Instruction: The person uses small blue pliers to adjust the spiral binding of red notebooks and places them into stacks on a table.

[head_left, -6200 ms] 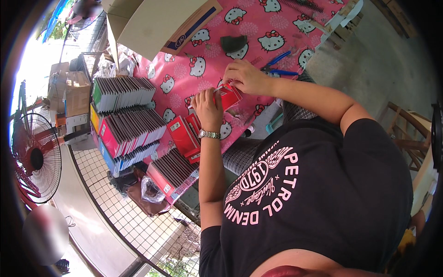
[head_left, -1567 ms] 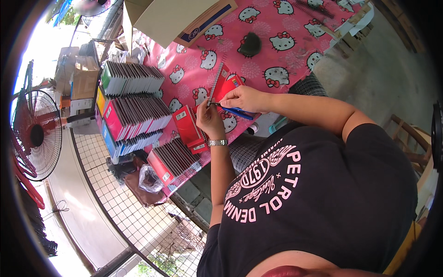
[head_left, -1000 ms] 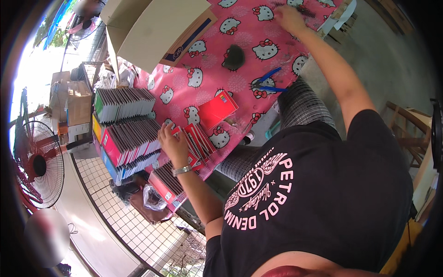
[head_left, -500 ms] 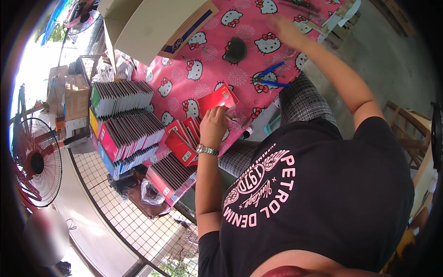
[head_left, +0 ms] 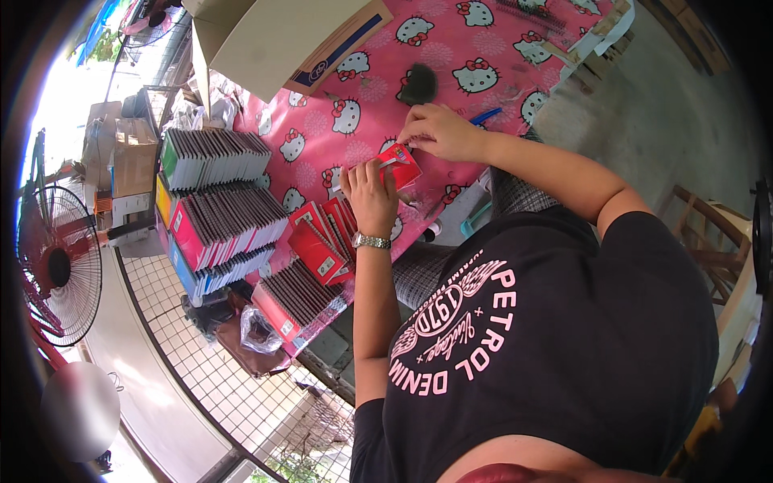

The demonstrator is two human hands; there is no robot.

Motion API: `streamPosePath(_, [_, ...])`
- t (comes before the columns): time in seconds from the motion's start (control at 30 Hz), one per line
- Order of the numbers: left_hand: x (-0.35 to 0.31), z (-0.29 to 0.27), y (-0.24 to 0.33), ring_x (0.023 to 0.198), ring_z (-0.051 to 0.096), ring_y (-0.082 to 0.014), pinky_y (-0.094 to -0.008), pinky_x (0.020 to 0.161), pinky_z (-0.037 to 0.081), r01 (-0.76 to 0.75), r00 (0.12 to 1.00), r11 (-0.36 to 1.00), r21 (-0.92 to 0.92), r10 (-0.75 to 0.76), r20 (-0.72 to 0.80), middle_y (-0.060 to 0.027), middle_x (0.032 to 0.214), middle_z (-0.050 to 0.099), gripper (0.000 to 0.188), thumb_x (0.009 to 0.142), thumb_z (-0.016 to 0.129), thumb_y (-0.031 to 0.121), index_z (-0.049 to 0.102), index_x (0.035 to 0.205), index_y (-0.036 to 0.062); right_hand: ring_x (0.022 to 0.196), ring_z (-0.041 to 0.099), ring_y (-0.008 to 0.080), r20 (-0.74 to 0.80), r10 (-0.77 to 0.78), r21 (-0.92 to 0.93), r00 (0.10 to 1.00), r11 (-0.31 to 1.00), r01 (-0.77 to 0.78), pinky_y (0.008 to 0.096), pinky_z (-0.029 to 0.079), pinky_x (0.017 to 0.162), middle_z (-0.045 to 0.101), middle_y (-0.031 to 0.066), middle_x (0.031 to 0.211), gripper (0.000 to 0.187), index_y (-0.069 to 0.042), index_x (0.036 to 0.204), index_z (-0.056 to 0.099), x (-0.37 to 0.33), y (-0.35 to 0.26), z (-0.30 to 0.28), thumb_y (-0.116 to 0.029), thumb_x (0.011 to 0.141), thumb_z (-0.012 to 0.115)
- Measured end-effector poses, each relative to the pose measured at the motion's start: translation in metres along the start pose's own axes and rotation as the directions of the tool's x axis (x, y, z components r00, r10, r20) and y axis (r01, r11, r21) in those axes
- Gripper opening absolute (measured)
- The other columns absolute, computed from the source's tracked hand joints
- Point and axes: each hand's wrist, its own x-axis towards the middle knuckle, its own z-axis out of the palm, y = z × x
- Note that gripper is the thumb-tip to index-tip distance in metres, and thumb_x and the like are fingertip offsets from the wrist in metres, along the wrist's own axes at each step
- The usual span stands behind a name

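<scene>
A small red notebook (head_left: 402, 167) lies tilted on the pink cartoon-cat tablecloth (head_left: 475, 48). My left hand (head_left: 370, 193), with a silver wristwatch, grips its near left edge. My right hand (head_left: 439, 130) pinches its far top edge, fingers closed; a thin silvery piece shows between the two hands. Just below my left hand, several more red notebooks (head_left: 318, 241) lie fanned out near the table's edge.
Rows of spiral notebooks (head_left: 213, 157) and pink-covered ones (head_left: 225, 229) stand at the left, with a darker row (head_left: 294, 294) below. A cardboard box (head_left: 282, 40), a dark round object (head_left: 419, 84) and a blue pen (head_left: 485, 117) lie farther back. A standing fan (head_left: 48, 266) is at far left.
My right hand has come back from the far end of the table to the red notebook. My left hand left the fanned pile and now grips the same notebook.
</scene>
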Motion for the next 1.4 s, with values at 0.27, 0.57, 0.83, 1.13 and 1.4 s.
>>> streamPosePath(0.27, [0.001,-0.002,0.000,0.105,0.058,-0.0320,-0.0531,0.112,0.027,0.017,1.000,1.000,-0.023,-0.017,0.022,-0.0132,0.103,0.064,0.022,0.095,0.054,0.022,0.059,0.109,0.0053,0.096,0.059,0.0250,0.041,0.009,0.148,0.999,0.989,-0.015,0.0385,0.047,0.083,0.060,0.0044,0.096,0.019,-0.011,0.101,0.069,-0.003,0.001,-0.003,-0.004,0.083,0.067])
streamPosePath(0.57, [0.001,0.004,0.009,0.108,0.056,-0.0321,-0.0537,0.114,0.025,-0.011,0.998,0.995,-0.102,0.005,-0.059,-0.0138,0.105,0.062,0.027,0.091,0.059,0.018,0.056,0.115,0.0055,0.094,0.064,0.0328,0.208,0.120,0.159,0.971,0.975,-0.155,0.0446,0.050,0.083,0.062,0.0108,0.088,0.026,-0.008,0.114,0.062,-0.002,-0.017,-0.009,-0.023,0.093,0.060])
streamPosePath(0.83, [0.004,-0.007,0.012,0.109,0.056,-0.0301,-0.0533,0.113,0.027,-0.056,0.996,0.998,-0.039,0.058,0.074,-0.0118,0.105,0.063,0.027,0.090,0.061,0.018,0.056,0.113,0.0052,0.110,0.059,0.0377,0.435,0.178,-0.023,0.882,0.982,-0.187,0.0467,0.048,0.090,0.056,0.0192,0.123,0.039,-0.011,0.124,0.056,0.009,-0.038,-0.022,-0.033,0.092,0.059])
streamPosePath(1.13, [-0.006,-0.007,0.007,0.116,0.052,-0.0330,-0.0508,0.114,0.027,-0.067,0.998,0.993,0.093,0.067,0.004,-0.0079,0.113,0.062,0.025,0.089,0.066,0.022,0.060,0.109,0.0085,0.111,0.057,0.0320,0.161,0.069,-0.612,0.984,0.789,0.045,0.0474,0.045,0.093,0.063,0.0140,0.112,0.041,-0.009,0.113,0.061,0.053,0.067,-0.018,-0.035,0.083,0.069])
streamPosePath(1.4, [-0.011,-0.003,-0.005,0.111,0.051,-0.0341,-0.0504,0.097,0.036,0.120,0.993,0.983,-0.142,-0.118,0.020,-0.0086,0.109,0.060,0.037,0.075,0.079,0.030,0.062,0.103,0.0112,0.102,0.059,0.0145,0.761,0.124,0.155,0.637,0.918,-0.364,0.0319,0.044,0.092,0.064,0.0034,0.109,0.039,-0.007,0.111,0.065,0.062,-0.001,-0.023,-0.020,0.075,0.068])
